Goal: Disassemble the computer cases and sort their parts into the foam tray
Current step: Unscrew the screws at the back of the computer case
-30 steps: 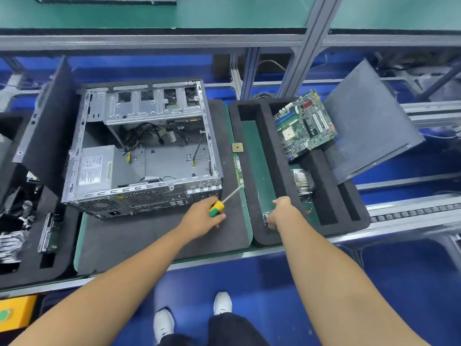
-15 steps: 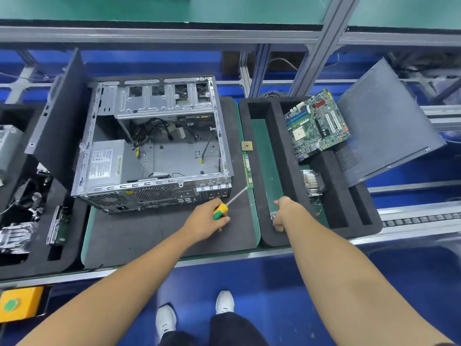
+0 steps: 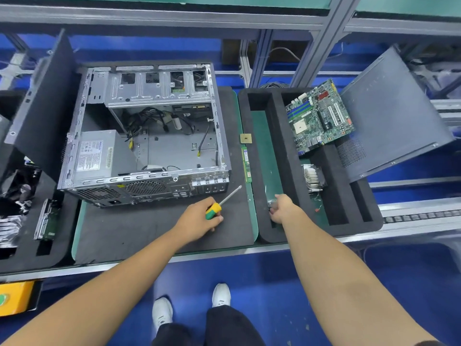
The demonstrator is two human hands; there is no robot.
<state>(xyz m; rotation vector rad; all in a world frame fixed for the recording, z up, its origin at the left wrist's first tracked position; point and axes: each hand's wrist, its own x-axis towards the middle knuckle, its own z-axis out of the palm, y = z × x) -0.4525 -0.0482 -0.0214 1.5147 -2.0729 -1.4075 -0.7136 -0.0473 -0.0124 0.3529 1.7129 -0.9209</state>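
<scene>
An open grey computer case (image 3: 147,136) lies on a dark mat, with a power supply (image 3: 97,156) and loose cables inside. My left hand (image 3: 199,217) grips a yellow-green screwdriver (image 3: 222,202) on the mat in front of the case. To the right sits the black foam tray (image 3: 282,146). My right hand (image 3: 283,208) is at the near end of the tray's left slot, fingers curled over small shiny parts that are hard to make out. A green motherboard (image 3: 319,118) leans in the tray, and a heatsink (image 3: 313,178) lies in a slot.
A RAM stick (image 3: 247,164) and a CPU chip (image 3: 245,139) lie between the mat and the tray. A grey side panel (image 3: 391,116) leans at the right. Another panel (image 3: 42,106) stands at the left beside a second foam tray (image 3: 27,255) with parts. A yellow box (image 3: 15,298) sits at the lower left.
The view has shifted slightly, so everything sits a little further right in frame. Both hands stay where they were, the left holding the screwdriver and the right at the tray's slot.
</scene>
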